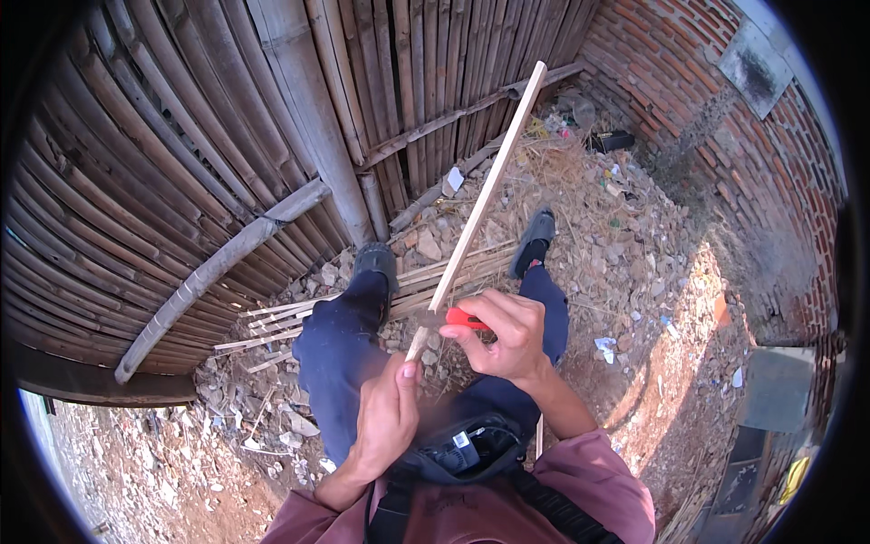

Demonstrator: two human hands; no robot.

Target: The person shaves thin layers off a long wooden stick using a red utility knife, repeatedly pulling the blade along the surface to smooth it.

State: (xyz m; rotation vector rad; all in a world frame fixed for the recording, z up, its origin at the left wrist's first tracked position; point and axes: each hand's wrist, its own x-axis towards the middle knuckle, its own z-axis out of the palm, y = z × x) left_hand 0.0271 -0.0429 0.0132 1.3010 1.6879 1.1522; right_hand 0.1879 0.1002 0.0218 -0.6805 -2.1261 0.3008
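Bamboo is being worked here: a long pale bamboo strip (480,195) is being gripped at its near end by the left hand (387,412), whose fingers are being kept closed around it above the lap, while its far end is pointing up and away toward the bamboo fence (208,136). A red-handled knife (462,317) is being held in the closed right hand (507,340), and its handle is being pressed just beside the strip near the lower end; the blade itself is too small to be made out. For a clean cut, the strip is probably best being kept steady against the thigh, with the edge being pushed away from the body and the left thumb being kept behind the blade, since a slip toward the holding fingers looks like the chief risk. Dark blue trousers (340,349) and dark shoes (535,238) are being seen below the hands, more split strips (290,322) are lying on the rubble-strewn ground (634,272), and a brick wall (725,118) is rising at right.
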